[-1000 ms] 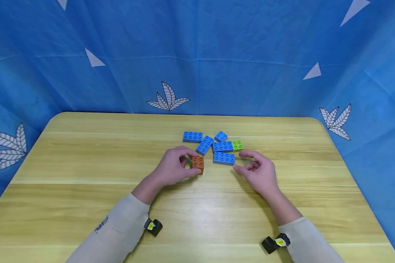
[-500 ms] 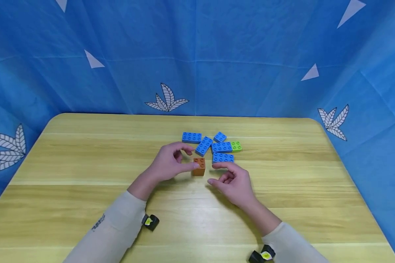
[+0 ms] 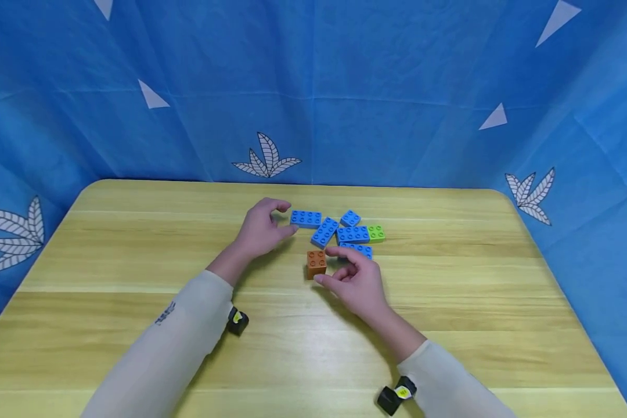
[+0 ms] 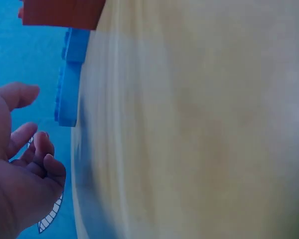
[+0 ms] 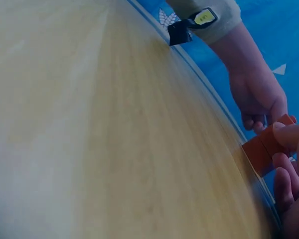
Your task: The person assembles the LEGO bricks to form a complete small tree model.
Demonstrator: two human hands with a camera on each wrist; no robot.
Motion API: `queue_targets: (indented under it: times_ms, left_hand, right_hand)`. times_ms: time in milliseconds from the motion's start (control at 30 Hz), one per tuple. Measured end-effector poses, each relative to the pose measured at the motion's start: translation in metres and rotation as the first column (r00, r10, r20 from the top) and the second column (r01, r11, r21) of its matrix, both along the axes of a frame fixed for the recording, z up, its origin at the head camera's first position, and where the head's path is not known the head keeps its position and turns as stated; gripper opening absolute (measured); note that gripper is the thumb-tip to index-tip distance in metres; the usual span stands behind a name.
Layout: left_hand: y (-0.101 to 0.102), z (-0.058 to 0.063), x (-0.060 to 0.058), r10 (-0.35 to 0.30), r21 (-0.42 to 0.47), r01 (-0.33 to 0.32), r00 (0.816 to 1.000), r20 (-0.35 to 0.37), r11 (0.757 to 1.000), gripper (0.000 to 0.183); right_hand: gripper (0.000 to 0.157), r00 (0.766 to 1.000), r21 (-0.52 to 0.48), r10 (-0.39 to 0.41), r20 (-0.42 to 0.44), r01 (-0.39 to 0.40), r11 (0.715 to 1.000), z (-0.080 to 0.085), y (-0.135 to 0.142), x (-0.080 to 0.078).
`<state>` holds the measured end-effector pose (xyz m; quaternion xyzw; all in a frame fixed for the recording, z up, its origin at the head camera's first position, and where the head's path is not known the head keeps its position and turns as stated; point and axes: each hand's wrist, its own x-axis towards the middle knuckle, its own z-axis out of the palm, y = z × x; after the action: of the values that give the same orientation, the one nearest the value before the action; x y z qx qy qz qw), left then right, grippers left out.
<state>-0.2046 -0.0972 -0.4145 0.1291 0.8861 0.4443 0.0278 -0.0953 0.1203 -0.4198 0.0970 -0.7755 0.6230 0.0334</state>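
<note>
An orange square brick (image 3: 316, 262) stands on the wooden table (image 3: 136, 244). My right hand (image 3: 328, 267) pinches it, thumb at its front and index finger at its right side. In the right wrist view a fingertip (image 5: 285, 133) lies on the orange brick (image 5: 261, 149). My left hand (image 3: 284, 217) hovers with loosely curved fingers just left of a blue long brick (image 3: 305, 218) and holds nothing. The left wrist view shows that hand (image 4: 20, 164) beside the blue brick (image 4: 67, 94).
Behind the orange brick lies a cluster: a diagonal blue brick (image 3: 325, 231), a small blue one (image 3: 350, 217), another blue one (image 3: 353, 234) joined to a green one (image 3: 376, 233), and a blue brick (image 3: 360, 249) partly hidden by my right hand. Blue cloth walls surround the table.
My left hand let go of the orange brick and moved back-left toward the long blue brick. My right hand slid left and took hold of the orange brick.
</note>
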Motion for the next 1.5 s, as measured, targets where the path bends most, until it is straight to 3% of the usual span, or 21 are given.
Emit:
queue_targets:
  times_ms: [133, 233, 600, 800, 867, 1000, 1233, 1500]
  left_hand:
    - [0.003, -0.005, -0.013, -0.020, -0.093, 0.019, 1.000, -0.002, 0.996, 0.057]
    - [0.006, -0.007, -0.019, -0.039, -0.141, 0.042, 0.999, 0.024, 0.989, 0.059]
    - [0.014, -0.009, -0.024, -0.043, -0.215, 0.052, 0.998, 0.047, 0.975, 0.055]
    - [0.015, -0.012, -0.024, -0.029, -0.235, 0.038, 0.999, 0.043, 0.971, 0.048]
    - [0.013, -0.012, -0.023, -0.023, -0.225, 0.032, 0.999, 0.045, 0.974, 0.046]
    - [0.009, -0.010, -0.018, -0.019, -0.187, 0.025, 0.999, 0.034, 0.982, 0.045]
    - [-0.003, -0.003, -0.003, -0.007, -0.120, 0.011, 0.999, 0.033, 0.993, 0.041]
    - [-0.012, 0.011, 0.016, -0.025, -0.049, 0.025, 1.000, 0.012, 0.998, 0.037]
  right_hand:
    - [0.053, 1.000, 0.004, 0.029, -0.010, -0.029, 1.000, -0.017, 0.000, -0.009]
    - [0.048, 0.999, 0.014, 0.030, -0.016, -0.030, 0.999, -0.021, 0.000, -0.012]
    - [0.043, 1.000, 0.021, -0.002, -0.007, 0.002, 1.000, -0.026, 0.002, -0.012]
    - [0.038, 1.000, 0.047, 0.003, -0.013, -0.002, 0.999, 0.000, -0.003, -0.004]
    - [0.037, 1.000, 0.049, 0.004, -0.020, -0.003, 0.999, 0.009, -0.004, 0.000]
    - [0.038, 1.000, 0.052, -0.003, -0.003, 0.003, 0.999, 0.008, -0.004, -0.001]
    - [0.042, 1.000, 0.032, -0.005, 0.015, 0.005, 0.999, -0.024, 0.001, -0.013]
    - [0.039, 1.000, 0.030, 0.000, -0.022, 0.001, 1.000, -0.027, 0.003, -0.013]
